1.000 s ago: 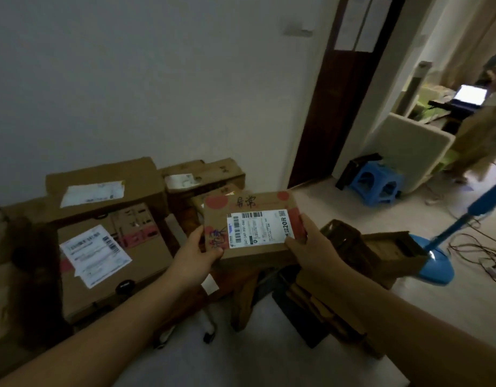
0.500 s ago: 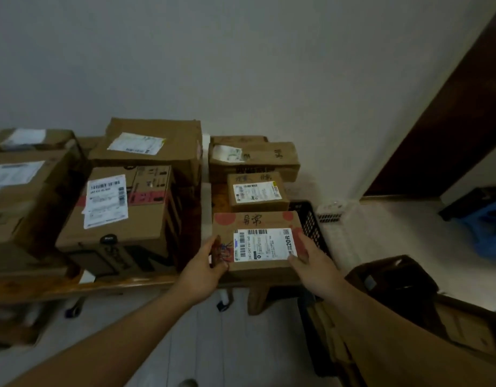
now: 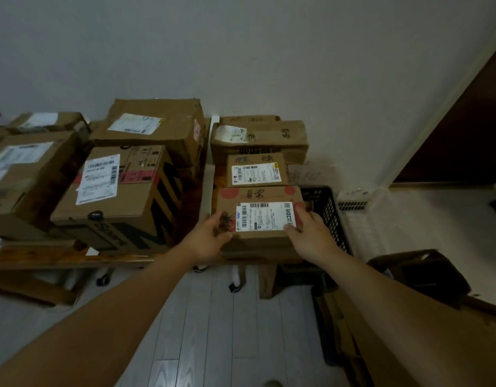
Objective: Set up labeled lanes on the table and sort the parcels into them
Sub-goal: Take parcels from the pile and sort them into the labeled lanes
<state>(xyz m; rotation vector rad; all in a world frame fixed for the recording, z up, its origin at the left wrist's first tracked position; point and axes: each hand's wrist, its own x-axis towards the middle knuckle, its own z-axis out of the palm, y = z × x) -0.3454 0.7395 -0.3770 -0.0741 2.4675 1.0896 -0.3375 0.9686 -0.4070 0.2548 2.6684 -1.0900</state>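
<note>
Two grips, left hand and right hand, clasp the small parcel, labelled box behind, black crate alongside.

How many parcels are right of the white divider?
4: front one held by left hand and right hand, small one behind it, larger one behind that, flat one at the back. Others may be hidden.

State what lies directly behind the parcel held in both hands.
Behind the held parcel sits a smaller labelled parcel, then a wider box. The table beneath them is hidden.
</note>
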